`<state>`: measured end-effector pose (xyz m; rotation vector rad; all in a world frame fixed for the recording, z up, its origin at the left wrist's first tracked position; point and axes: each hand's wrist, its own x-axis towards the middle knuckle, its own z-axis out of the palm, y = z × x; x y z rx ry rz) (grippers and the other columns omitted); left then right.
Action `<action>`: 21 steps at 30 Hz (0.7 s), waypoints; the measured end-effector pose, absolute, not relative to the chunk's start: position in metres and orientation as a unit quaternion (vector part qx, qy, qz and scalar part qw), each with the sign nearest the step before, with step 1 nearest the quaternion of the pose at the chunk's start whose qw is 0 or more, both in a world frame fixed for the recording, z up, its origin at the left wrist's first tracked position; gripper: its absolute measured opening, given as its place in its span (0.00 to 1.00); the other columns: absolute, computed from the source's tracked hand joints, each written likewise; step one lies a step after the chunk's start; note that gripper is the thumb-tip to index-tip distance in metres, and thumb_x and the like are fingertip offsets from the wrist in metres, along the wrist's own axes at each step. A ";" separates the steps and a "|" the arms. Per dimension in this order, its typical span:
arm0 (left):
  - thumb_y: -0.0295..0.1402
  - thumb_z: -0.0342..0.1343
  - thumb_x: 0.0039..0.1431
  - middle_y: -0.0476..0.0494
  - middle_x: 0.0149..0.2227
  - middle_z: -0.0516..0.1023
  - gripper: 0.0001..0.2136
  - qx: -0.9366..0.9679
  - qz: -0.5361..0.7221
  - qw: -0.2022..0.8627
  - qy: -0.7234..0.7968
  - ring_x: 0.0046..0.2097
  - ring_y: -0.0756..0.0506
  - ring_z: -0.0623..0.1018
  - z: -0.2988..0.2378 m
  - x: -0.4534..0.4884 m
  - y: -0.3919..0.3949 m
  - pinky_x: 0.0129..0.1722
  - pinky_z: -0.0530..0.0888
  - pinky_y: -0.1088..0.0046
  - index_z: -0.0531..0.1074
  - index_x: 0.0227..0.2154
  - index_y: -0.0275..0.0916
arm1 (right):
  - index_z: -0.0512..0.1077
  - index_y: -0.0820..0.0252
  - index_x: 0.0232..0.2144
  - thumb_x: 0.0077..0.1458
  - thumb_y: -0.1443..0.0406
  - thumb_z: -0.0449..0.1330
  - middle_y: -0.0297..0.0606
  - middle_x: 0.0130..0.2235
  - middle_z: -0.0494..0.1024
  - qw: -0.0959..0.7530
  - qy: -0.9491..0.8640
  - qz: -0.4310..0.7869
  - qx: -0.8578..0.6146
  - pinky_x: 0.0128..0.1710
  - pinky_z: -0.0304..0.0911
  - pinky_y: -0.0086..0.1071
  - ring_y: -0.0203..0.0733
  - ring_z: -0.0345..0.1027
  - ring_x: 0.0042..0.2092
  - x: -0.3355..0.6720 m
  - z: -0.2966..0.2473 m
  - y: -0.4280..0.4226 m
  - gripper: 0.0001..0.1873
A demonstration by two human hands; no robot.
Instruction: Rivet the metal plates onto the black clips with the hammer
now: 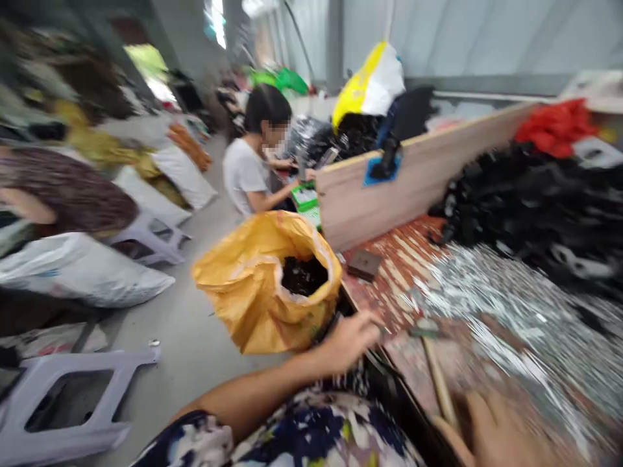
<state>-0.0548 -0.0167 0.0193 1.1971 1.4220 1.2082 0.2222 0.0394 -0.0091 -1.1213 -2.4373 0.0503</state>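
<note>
My left hand point(349, 338) rests at the near-left edge of the patterned table point(403, 259), fingers curled over a dark thing I cannot make out, right beside the open yellow sack point(253, 285) holding black pieces. My right hand point(491, 431) at the bottom right grips the wooden handle of a small hammer point(435, 363) whose metal head lies on the table. The view is smeared by motion.
Shiny metal bits point(491, 285) cover the table, with a heap of black parts point(540, 194) behind. A wooden divider board point(413, 168) stands across the table. A seated person point(253, 162) works beyond. Plastic stools point(63, 402) and white sacks point(82, 269) stand left on the floor.
</note>
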 end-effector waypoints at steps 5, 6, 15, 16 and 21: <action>0.48 0.49 0.67 0.52 0.26 0.66 0.17 0.434 0.458 0.514 0.581 0.30 0.46 0.66 -0.004 -0.061 -0.005 0.31 0.65 0.71 0.70 0.33 0.40 | 0.69 0.54 0.36 0.61 0.59 0.55 0.35 0.27 0.75 0.033 -0.848 0.074 -0.523 0.23 0.55 0.33 0.43 0.70 0.25 0.240 -0.004 0.015 0.07; 0.49 0.48 0.68 0.52 0.25 0.65 0.17 0.438 0.450 0.520 0.579 0.29 0.47 0.66 -0.010 -0.055 -0.003 0.30 0.64 0.72 0.70 0.33 0.40 | 0.69 0.55 0.38 0.62 0.60 0.54 0.33 0.24 0.73 0.016 -0.835 0.083 -0.544 0.22 0.53 0.32 0.42 0.68 0.22 0.241 -0.002 0.015 0.07; 0.48 0.47 0.68 0.52 0.24 0.63 0.20 0.492 0.423 0.461 0.606 0.30 0.47 0.65 -0.033 -0.030 0.004 0.33 0.62 0.71 0.65 0.25 0.41 | 0.68 0.50 0.64 0.67 0.67 0.53 0.43 0.53 0.81 0.240 -0.832 0.114 -0.487 0.43 0.75 0.38 0.45 0.79 0.46 0.258 0.039 0.000 0.24; 0.49 0.46 0.68 0.52 0.25 0.63 0.20 0.489 0.423 0.458 0.610 0.30 0.47 0.65 -0.035 -0.030 0.004 0.33 0.62 0.71 0.65 0.25 0.41 | 0.66 0.50 0.66 0.67 0.67 0.54 0.43 0.52 0.81 0.260 -0.825 0.115 -0.488 0.41 0.75 0.37 0.44 0.79 0.45 0.255 0.040 -0.003 0.26; 0.50 0.45 0.69 0.53 0.24 0.62 0.21 0.487 0.426 0.443 0.620 0.29 0.47 0.65 -0.037 -0.029 0.003 0.33 0.63 0.70 0.61 0.24 0.42 | 0.69 0.52 0.64 0.68 0.66 0.53 0.36 0.30 0.77 0.227 -0.854 0.073 -0.463 0.24 0.65 0.29 0.37 0.68 0.24 0.231 0.028 -0.005 0.24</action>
